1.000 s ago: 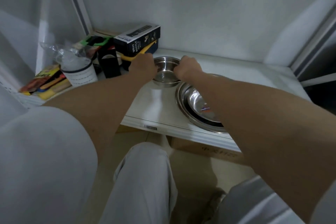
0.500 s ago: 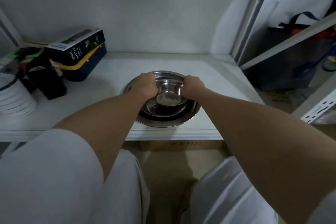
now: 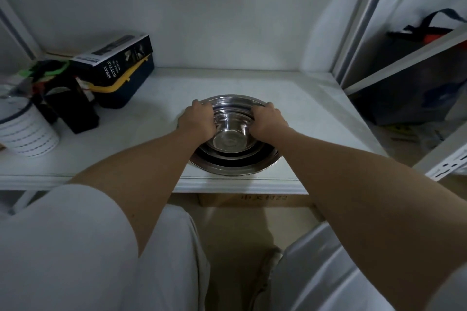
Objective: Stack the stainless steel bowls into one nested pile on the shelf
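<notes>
A small stainless steel bowl (image 3: 230,135) sits inside a nested pile of larger steel bowls (image 3: 237,166) near the front edge of the white shelf (image 3: 156,118). My left hand (image 3: 198,120) grips the small bowl's left rim. My right hand (image 3: 267,120) holds its right rim. Both hands rest over the edges of the pile, and the fingers hide part of the rims.
At the shelf's left stand a black-and-white spray bottle box (image 3: 113,58) on a dark blue case (image 3: 131,78), a black block (image 3: 73,108) and a white striped cup (image 3: 25,131). A metal upright (image 3: 364,20) bounds the right; a cardboard box (image 3: 252,199) lies below.
Both hands carried the small bowl from the back of the shelf into the large bowls and lowered it. The view swung right.
</notes>
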`<act>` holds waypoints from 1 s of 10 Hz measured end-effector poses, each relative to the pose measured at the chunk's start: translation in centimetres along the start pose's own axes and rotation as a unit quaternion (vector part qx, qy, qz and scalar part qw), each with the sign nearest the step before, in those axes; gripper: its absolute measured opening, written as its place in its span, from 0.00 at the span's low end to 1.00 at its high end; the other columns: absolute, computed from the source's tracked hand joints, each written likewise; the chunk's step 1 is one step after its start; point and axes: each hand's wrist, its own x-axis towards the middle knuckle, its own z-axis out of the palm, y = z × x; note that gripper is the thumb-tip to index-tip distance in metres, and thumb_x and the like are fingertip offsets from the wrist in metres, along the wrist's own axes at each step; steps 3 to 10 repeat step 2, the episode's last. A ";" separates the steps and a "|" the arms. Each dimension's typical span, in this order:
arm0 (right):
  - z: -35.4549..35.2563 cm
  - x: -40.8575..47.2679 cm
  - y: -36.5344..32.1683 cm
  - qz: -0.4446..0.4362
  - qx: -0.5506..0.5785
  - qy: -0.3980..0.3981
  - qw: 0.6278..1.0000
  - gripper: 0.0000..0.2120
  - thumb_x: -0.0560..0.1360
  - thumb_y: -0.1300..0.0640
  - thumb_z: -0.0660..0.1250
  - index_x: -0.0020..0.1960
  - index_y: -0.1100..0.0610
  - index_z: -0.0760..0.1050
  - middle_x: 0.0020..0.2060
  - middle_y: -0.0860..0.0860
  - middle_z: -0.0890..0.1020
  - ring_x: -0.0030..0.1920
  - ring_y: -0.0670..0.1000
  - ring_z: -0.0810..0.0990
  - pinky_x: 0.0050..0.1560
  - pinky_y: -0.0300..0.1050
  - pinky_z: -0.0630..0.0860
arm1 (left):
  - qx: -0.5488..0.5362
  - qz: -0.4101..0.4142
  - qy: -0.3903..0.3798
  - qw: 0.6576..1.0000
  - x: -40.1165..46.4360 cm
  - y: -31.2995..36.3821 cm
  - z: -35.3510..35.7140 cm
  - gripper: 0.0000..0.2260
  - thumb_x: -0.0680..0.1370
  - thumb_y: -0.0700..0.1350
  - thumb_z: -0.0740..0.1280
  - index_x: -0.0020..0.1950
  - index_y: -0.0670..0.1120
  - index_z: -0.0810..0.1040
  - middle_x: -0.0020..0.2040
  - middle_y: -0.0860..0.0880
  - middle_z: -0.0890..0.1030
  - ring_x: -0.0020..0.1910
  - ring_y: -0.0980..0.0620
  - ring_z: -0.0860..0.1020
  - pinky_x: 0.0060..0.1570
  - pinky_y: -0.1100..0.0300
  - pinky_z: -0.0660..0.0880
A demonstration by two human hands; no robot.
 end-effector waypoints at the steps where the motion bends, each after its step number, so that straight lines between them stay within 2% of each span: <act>1: -0.7 -0.2 0.4 0.004 0.016 0.023 1.000 0.21 0.74 0.56 0.63 0.67 0.56 0.70 0.62 0.58 0.70 0.63 0.60 0.70 0.57 0.54 0.73 | -0.027 -0.009 0.018 0.999 -0.2 -0.4 -0.7 0.16 0.78 0.46 0.62 0.64 0.41 0.71 0.62 0.41 0.72 0.58 0.40 0.75 0.48 0.51 0.72; 2: -1.7 -0.9 0.0 -0.003 0.033 0.046 0.998 0.22 0.73 0.58 0.62 0.68 0.55 0.69 0.62 0.57 0.70 0.63 0.59 0.71 0.55 0.52 0.72 | -0.054 0.001 0.046 0.997 -0.4 -0.9 -1.9 0.15 0.78 0.45 0.60 0.64 0.43 0.72 0.62 0.42 0.72 0.57 0.42 0.76 0.48 0.52 0.72; 10: -1.7 -0.9 0.0 -0.003 0.033 0.046 0.998 0.22 0.73 0.58 0.62 0.68 0.55 0.69 0.62 0.57 0.70 0.63 0.59 0.71 0.55 0.52 0.72 | -0.054 0.001 0.046 0.997 -0.4 -0.9 -1.9 0.15 0.78 0.45 0.60 0.64 0.43 0.72 0.62 0.42 0.72 0.57 0.42 0.76 0.48 0.52 0.72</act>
